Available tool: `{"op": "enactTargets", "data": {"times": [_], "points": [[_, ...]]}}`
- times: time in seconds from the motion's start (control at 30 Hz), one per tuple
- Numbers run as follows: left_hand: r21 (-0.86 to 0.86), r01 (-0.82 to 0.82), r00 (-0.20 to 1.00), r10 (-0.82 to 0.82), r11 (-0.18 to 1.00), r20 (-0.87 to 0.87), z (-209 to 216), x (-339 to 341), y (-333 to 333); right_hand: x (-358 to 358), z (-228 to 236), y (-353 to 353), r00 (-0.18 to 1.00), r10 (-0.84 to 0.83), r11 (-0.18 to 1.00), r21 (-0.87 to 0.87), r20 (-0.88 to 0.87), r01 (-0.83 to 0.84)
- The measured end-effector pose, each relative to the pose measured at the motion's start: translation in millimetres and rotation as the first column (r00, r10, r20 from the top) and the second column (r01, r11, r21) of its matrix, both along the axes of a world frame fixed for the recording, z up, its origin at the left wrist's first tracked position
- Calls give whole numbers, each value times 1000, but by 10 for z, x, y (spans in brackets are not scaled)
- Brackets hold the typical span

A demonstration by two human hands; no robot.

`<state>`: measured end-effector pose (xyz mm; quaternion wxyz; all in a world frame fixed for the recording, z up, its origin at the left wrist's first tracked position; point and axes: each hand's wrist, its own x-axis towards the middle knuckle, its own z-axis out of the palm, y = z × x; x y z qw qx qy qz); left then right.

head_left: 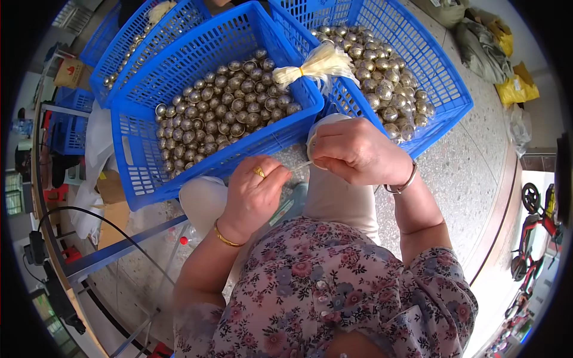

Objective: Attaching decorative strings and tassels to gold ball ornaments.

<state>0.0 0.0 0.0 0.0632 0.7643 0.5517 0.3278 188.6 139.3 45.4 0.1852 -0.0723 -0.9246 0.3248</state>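
My left hand (256, 194), with a ring and a gold bracelet, is closed in a pinch above my lap. To its right, my right hand (364, 152) pinches too, its wrist in a silver bangle. A thin pale strip (302, 164) runs taut between the fingertips of both hands. Just beyond them, a bundle of pale translucent strips (319, 67), bound by a yellow band, lies over the rims of two blue crates. Round silver-gold metallic balls (224, 107) heap up in the left blue crate (209, 170). More of these balls (382, 74) fill part of the right blue crate (444, 77).
Further blue crates (104, 45) with balls stand at the far left. A blue metal bar (125, 247) and a black cable (107, 221) cross on my left. Sacks (480, 51) and a yellow bag (518, 88) lie at the far right, with a scooter (531, 232) nearer.
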Motion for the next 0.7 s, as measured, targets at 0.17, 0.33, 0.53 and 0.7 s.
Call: {"op": "enactTargets", "data": {"times": [0.17,0.33,0.53,0.7], "points": [[-212,-218,931,268,953,248,-390,-208,-75,483,-5,456,904,-394,818,-513,-169,260],[-278,-212,910,294,937,293,-344,-209,0,965,-62,1083,805,-592,636,-638,-41,435],[-283,-154,925,239,946,295,-316,-251,235,979,-396,1617,384,-888,458,-576,-254,678],[-285,-110,934,197,952,297,-223,-248,513,611,-694,1622,593,-803,581,-308,-62,753]]}}
